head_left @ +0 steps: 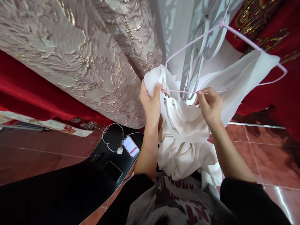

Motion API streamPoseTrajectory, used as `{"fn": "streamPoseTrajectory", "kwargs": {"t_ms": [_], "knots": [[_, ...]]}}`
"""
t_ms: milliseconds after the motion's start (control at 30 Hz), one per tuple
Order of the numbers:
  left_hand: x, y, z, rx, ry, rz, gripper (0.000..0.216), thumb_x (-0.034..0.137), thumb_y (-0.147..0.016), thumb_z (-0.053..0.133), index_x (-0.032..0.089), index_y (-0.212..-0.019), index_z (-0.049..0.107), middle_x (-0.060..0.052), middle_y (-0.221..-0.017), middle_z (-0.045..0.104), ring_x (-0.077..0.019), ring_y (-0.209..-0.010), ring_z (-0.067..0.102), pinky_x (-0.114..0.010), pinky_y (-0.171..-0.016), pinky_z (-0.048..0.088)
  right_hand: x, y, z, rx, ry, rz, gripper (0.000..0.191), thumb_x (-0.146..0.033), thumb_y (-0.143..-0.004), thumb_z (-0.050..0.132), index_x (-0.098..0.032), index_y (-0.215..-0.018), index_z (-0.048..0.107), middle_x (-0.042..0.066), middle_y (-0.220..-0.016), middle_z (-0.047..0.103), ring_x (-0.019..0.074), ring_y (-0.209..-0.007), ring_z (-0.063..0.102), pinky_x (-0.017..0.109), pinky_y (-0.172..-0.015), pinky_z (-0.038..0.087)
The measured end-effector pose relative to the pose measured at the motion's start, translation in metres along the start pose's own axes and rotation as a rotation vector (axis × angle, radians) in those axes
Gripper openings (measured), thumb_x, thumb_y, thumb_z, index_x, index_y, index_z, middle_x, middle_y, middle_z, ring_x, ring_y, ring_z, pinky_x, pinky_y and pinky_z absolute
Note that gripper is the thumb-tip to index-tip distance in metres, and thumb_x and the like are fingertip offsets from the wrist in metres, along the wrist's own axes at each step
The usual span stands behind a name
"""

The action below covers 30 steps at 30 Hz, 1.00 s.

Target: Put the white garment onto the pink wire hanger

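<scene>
A white garment of thin, partly sheer cloth hangs on a pale pink wire hanger in front of me. Its lower part lies bunched toward my lap. My left hand is closed on the garment's left shoulder, thumb on top, near narrow white straps. The fingers of my right hand pinch the hanger's thin lower bar, which runs across between both hands. Sheer cloth is draped over the hanger's right arm. What lies under my curled right fingers is hidden.
Textured pinkish-gold fabric hangs at the left, red cloth with gold embroidery at the right. White scrolled metalwork stands behind the hanger. On a black bench lie a lit phone, a dark phone and a white cable.
</scene>
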State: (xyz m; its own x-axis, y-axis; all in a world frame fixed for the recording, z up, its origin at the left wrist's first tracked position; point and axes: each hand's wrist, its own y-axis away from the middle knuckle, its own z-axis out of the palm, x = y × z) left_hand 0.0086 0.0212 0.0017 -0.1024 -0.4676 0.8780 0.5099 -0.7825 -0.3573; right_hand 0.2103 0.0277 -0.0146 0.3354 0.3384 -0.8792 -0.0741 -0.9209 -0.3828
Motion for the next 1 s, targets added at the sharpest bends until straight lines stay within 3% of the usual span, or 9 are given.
{"fn": "streamPoseTrajectory", "kwargs": {"t_ms": [100,267,433,500,567,667,800,900,1000], "knots": [[0.000,0.002,-0.001,-0.055,-0.026,-0.021,0.035,0.054,-0.088,0.073,0.020,-0.094,0.066,-0.004,-0.084,0.070,-0.0170,-0.075,0.070,-0.029,-0.072,0.057,-0.001,0.002,0.004,0.003,-0.014,0.013,0.037,-0.056,-0.093,0.062,-0.021,-0.084,0.057,-0.003,-0.058,0.058,0.0100,-0.055,0.058,0.024,-0.054,0.041],[0.026,0.009,0.005,-0.300,0.082,-0.202,0.028,0.042,-0.088,0.076,0.017,-0.100,0.071,-0.005,-0.083,0.071,-0.0199,-0.082,0.072,-0.033,-0.079,0.058,-0.003,0.003,0.005,-0.012,-0.028,-0.004,0.038,-0.057,-0.094,0.060,-0.021,-0.083,0.057,-0.004,-0.058,0.058,0.0089,-0.053,0.055,0.023,-0.055,0.041],[0.071,-0.008,0.015,-0.421,0.231,-0.321,0.055,0.062,-0.098,0.054,0.014,-0.075,0.069,0.000,-0.059,0.044,-0.0130,-0.054,0.056,-0.029,-0.061,0.051,-0.008,0.002,-0.001,-0.061,0.020,0.016,0.040,-0.059,-0.094,0.061,-0.021,-0.083,0.058,-0.003,-0.059,0.059,0.0080,-0.051,0.054,0.023,-0.054,0.040],[0.085,-0.020,0.014,-0.401,0.346,-0.407,0.064,0.062,-0.104,0.038,0.014,-0.073,0.066,0.002,-0.058,0.037,-0.0097,-0.049,0.047,-0.027,-0.058,0.050,-0.009,0.001,-0.002,-0.090,-0.001,0.032,0.041,-0.060,-0.093,0.061,-0.021,-0.084,0.059,-0.003,-0.058,0.059,0.0084,-0.051,0.054,0.023,-0.054,0.042],[0.091,-0.031,0.005,-0.308,0.525,-0.484,0.060,0.048,-0.111,0.028,0.013,-0.078,0.065,0.003,-0.059,0.038,-0.0069,-0.049,0.046,-0.023,-0.061,0.051,-0.010,0.002,-0.003,-0.120,-0.024,0.046,0.042,-0.062,-0.092,0.061,-0.021,-0.084,0.059,-0.003,-0.058,0.060,0.0085,-0.051,0.054,0.024,-0.055,0.043],[0.081,-0.040,-0.016,0.014,0.720,-0.459,0.044,0.019,-0.112,0.027,0.015,-0.089,0.064,0.005,-0.059,0.047,-0.0026,-0.050,0.044,-0.013,-0.065,0.051,-0.012,0.003,-0.004,-0.124,-0.034,0.063,0.042,-0.062,-0.092,0.061,-0.021,-0.083,0.058,-0.003,-0.059,0.061,0.0084,-0.051,0.054,0.024,-0.055,0.043],[0.043,-0.029,-0.036,0.346,0.645,-0.358,0.031,0.003,-0.105,0.040,0.017,-0.094,0.064,0.006,-0.074,0.067,-0.0007,-0.050,0.042,-0.007,-0.054,0.044,-0.013,0.005,-0.008,-0.087,-0.026,0.079,0.041,-0.060,-0.092,0.062,-0.021,-0.083,0.058,-0.003,-0.059,0.060,0.0081,-0.052,0.053,0.023,-0.054,0.040],[0.022,-0.007,-0.028,0.290,0.520,-0.451,0.026,-0.006,-0.089,0.049,0.014,-0.090,0.065,0.000,-0.087,0.073,-0.0016,-0.048,0.040,-0.011,-0.046,0.040,-0.014,0.006,-0.005,-0.083,-0.030,0.085,0.041,-0.061,-0.092,0.062,-0.021,-0.083,0.058,-0.003,-0.059,0.060,0.0082,-0.052,0.053,0.023,-0.054,0.039],[0.016,0.017,-0.005,0.008,0.453,-0.500,0.026,0.003,-0.079,0.055,0.013,-0.098,0.070,-0.006,-0.099,0.075,-0.0021,-0.045,0.039,-0.015,-0.044,0.041,-0.017,0.008,0.004,-0.080,-0.050,0.088,0.041,-0.062,-0.092,0.061,-0.021,-0.085,0.059,-0.004,-0.058,0.059,0.0087,-0.053,0.054,0.024,-0.055,0.039]]}}
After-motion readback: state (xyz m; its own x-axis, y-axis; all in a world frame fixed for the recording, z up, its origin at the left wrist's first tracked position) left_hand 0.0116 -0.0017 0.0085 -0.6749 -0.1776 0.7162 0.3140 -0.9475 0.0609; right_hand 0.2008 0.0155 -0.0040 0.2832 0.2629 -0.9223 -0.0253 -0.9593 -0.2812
